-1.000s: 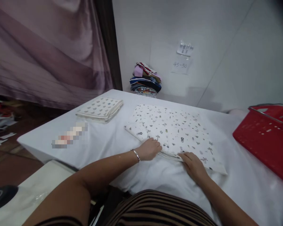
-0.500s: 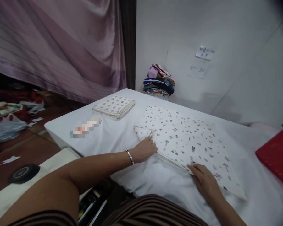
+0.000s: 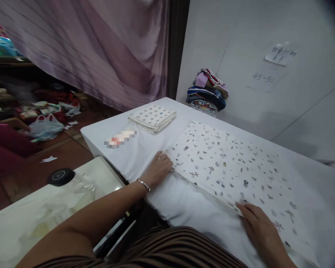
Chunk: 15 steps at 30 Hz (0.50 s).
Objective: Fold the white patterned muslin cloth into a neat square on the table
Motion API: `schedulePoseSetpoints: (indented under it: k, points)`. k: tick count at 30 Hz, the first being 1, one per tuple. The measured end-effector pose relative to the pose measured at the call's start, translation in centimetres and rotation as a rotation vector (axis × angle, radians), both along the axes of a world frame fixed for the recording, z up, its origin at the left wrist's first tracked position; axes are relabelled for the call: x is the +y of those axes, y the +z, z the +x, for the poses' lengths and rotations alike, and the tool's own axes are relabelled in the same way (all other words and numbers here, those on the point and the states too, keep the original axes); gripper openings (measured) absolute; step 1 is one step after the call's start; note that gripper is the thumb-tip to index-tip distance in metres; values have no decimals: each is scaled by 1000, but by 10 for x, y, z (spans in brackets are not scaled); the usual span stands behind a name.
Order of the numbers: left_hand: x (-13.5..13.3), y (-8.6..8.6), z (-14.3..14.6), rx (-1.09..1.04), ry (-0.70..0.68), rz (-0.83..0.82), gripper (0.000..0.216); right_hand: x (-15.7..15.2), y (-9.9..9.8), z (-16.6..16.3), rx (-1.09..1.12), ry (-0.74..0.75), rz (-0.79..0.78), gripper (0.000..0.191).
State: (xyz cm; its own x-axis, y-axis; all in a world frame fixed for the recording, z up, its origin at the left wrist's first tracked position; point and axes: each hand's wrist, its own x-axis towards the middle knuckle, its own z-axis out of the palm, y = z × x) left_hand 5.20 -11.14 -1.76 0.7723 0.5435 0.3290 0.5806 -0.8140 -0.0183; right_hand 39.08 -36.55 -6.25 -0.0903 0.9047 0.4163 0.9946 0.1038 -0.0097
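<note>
A white cloth printed with small palm trees and leaves lies folded in layers across the white-covered table. At its near left corner is my left hand, wearing a silver bracelet, with the fingers curled over the cloth's edge. My right hand holds the near edge further right, the thumb side hidden under the hand. Beyond my left hand rests a smaller folded cloth with a heart-like print.
A blurred-out item lies on the table's left side. A pile of folded fabrics stands by the wall. At lower left, a white surface carries a round black object. A plastic bag sits on the floor.
The cloth's near left corner, bunched and turned over before, now lies flat. My left hand has moved outward to that corner. The view has turned left; my right hand stays on the near edge.
</note>
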Motion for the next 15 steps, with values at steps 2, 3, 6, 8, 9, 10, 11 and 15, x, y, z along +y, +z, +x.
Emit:
schedulePoseSetpoints:
  k: [2, 3, 6, 8, 9, 10, 11, 15]
  points:
    - [0, -2, -9, -13, 49, -22, 18, 0, 1, 0, -20, 2, 0, 30]
    - [1, -4, -11, -15, 64, -33, 18, 0, 2, -1, -32, 1, -4, 31]
    - [5, -7, -15, -37, 94, -81, 18, 6, 6, -6, -65, 11, -18, 32]
    - [9, -11, -18, -75, 122, -128, 19, 13, 8, -13, -78, 31, -27, 31]
    - [10, -13, -20, -96, 142, -152, 21, 18, 9, -17, -80, 46, -33, 31]
    - [12, -15, -23, -116, 165, -175, 23, 22, 10, -21, -80, 61, -40, 30]
    - [13, -16, -25, -135, 195, -194, 26, 28, 10, -26, -79, 74, -46, 30]
    - [10, -19, -34, -192, 359, -267, 31, 52, 12, -48, -75, 132, -68, 29]
